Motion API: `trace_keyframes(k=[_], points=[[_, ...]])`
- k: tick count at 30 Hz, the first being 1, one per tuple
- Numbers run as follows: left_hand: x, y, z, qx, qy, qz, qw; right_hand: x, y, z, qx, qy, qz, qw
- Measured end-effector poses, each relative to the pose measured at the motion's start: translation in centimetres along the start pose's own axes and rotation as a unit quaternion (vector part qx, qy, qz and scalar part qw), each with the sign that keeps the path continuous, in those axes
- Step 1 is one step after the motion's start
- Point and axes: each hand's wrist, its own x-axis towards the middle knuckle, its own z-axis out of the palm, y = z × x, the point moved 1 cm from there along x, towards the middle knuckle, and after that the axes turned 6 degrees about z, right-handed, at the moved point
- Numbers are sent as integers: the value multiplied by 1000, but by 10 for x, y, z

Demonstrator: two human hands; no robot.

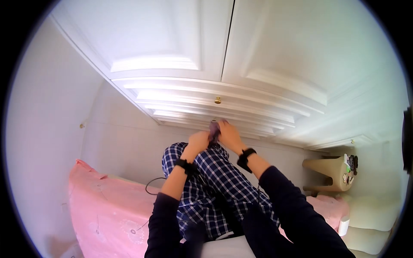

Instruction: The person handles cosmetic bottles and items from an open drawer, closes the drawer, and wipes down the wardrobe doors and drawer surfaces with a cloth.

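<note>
A small, crumpled piece of purple cloth [214, 129] is between my two hands, just above my knees; its exact kind cannot be made out. My left hand [200, 141] pinches it from the left, fingers closed. From the right, my right hand [229, 136] grips its upper side, also closed. Both wrists wear a black band. Below the hands are my legs in blue checked trousers [219, 172]. My feet are hidden.
Ahead stands a white cabinet with drawers and a brass knob [217, 100]. A pink-covered bed [107, 210] lies to the left. At the right is a beige stool [320, 170] with small items on top. A dark cable [150, 185] loops beside my left leg.
</note>
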Motion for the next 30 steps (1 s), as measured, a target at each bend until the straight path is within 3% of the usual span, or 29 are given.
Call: trace_keyframes(k=[1, 3, 5, 9, 12, 13, 16, 17, 21, 23, 30], points=[[-10, -2, 2, 8, -22, 24, 999, -10, 6, 4, 8, -9, 15, 1000], [-21, 1, -4, -33, 58, 17, 998, -29, 16, 12, 25, -37, 53, 998], [-30, 8, -12, -93, 92, -21, 991, -29, 31, 12, 87, 33, 50, 994], [6, 30, -53, -100, 272, 3, 957, 17, 11, -41, 234, 124, 48, 963], [39, 52, -87, -106, 379, 26, 919, 49, -2, -60, 166, 115, 64, 977], [50, 55, -90, -123, 362, 16, 924, 53, -15, -65, 218, 53, 125, 966], [74, 55, -79, -135, 336, 2, 932, 67, -19, -46, 78, 104, 75, 989], [79, 55, -74, -113, 351, 10, 929, 68, -16, -44, 102, 133, 61, 984], [84, 54, -63, -102, 366, 24, 925, 67, -5, -53, 99, 61, 90, 989], [82, 55, -66, -131, 327, 3, 936, 70, -11, -63, 110, 36, 103, 988], [79, 57, -66, -77, 303, 27, 949, 69, -11, -54, 125, 64, 101, 985]])
